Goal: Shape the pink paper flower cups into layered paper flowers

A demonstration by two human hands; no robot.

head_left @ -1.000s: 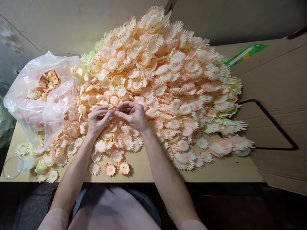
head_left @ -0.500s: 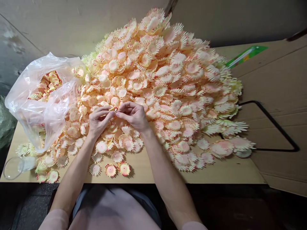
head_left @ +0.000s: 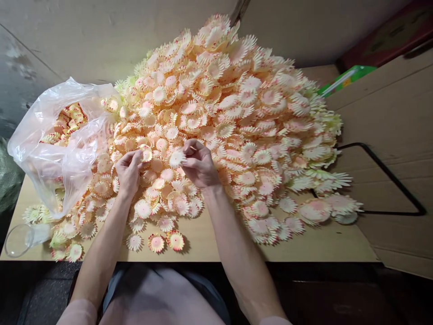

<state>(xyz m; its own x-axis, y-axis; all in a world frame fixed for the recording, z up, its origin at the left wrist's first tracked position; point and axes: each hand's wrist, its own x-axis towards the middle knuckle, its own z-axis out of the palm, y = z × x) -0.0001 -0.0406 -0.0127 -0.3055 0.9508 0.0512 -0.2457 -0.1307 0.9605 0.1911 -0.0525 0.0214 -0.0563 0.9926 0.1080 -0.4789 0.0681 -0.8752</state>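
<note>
A big heap of peach and pink fabric flower petals (head_left: 237, 113) covers the wooden table (head_left: 321, 246). My left hand (head_left: 128, 169) pinches one small petal piece (head_left: 146, 155) above the heap's near side. My right hand (head_left: 199, 164) pinches another flower piece (head_left: 177, 159), its fingers curled round the rim. The two hands are a short way apart, each with its own piece. A few loose flowers (head_left: 155, 241) lie near the table's front edge between my forearms.
A clear plastic bag (head_left: 57, 144) with more flowers lies open at the left. A clear plastic cup (head_left: 18, 239) rests on its side at the front left corner. Cardboard (head_left: 389, 117) and a black metal frame (head_left: 382, 171) stand to the right, a green packet (head_left: 348, 76) behind.
My hands were together on one stacked piece; they have now pulled apart, each holding a separate flower. The view shifted slightly downward.
</note>
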